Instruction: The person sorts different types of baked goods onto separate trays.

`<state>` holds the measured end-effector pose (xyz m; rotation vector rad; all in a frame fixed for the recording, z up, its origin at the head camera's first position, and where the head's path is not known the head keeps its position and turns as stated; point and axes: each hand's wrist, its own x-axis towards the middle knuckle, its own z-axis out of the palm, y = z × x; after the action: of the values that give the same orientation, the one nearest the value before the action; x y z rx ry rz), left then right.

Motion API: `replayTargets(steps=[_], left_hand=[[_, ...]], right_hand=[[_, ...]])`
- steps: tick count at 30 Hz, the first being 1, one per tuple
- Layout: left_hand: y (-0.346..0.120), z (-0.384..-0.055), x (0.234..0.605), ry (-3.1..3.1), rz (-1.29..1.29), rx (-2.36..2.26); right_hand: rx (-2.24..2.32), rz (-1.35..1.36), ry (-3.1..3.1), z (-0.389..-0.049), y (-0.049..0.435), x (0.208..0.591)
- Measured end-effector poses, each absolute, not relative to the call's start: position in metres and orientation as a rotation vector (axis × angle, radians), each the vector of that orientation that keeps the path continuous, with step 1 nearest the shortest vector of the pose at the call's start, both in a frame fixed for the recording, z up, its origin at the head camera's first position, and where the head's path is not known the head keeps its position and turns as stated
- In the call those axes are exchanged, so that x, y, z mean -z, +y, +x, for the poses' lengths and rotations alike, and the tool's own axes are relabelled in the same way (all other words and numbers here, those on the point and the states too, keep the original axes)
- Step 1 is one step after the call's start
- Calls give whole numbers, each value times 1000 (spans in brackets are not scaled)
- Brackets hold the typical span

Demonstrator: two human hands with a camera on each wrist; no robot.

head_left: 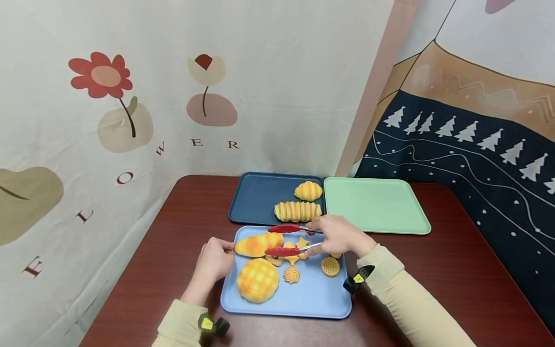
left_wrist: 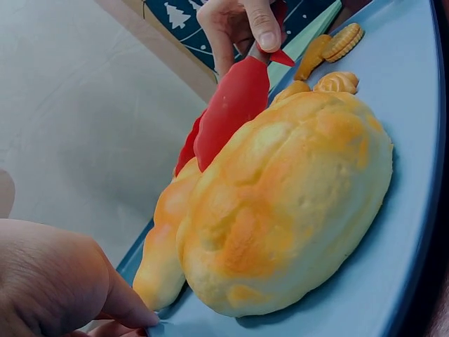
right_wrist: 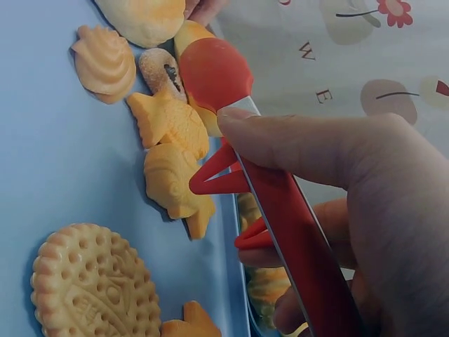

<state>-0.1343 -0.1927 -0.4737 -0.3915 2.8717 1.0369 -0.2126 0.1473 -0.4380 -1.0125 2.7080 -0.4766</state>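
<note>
My right hand [head_left: 340, 233] holds a pair of red-tipped metal tongs [head_left: 279, 251], spread over the right end of a long oval bread [head_left: 253, 245]. One red tip lies at the far side of that bread, the other at its near side. At the left rim of the light blue tray [head_left: 303, 301], my left hand [head_left: 215, 260] pinches the edge between thumb and fingers. A round bread [head_left: 257, 281] rests in front of the oval one. Beside them lie a swirl cookie [right_wrist: 105, 64], fish-shaped cookies [right_wrist: 172, 172] and a round cracker [right_wrist: 97, 284].
Behind the light blue tray stands a navy tray [head_left: 260, 193], bearing a ridged long bread [head_left: 298, 211] and a smaller striped bun [head_left: 309, 191]. A mint green tray [head_left: 377, 207] adjoins it on the right. All stand on a dark brown table [head_left: 173, 241] before printed curtains.
</note>
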Motion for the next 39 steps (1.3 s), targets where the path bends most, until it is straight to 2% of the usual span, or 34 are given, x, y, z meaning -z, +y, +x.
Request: replayTargets(steps=[13,39], left_hand=[[-193,-131,478,2856,-416,-1027],[-194,-133,476,2868,-383,-1057]], right_hand=[[490,-1057,2687,-211,148,442],[614,-1194,2696,-213,155,425]])
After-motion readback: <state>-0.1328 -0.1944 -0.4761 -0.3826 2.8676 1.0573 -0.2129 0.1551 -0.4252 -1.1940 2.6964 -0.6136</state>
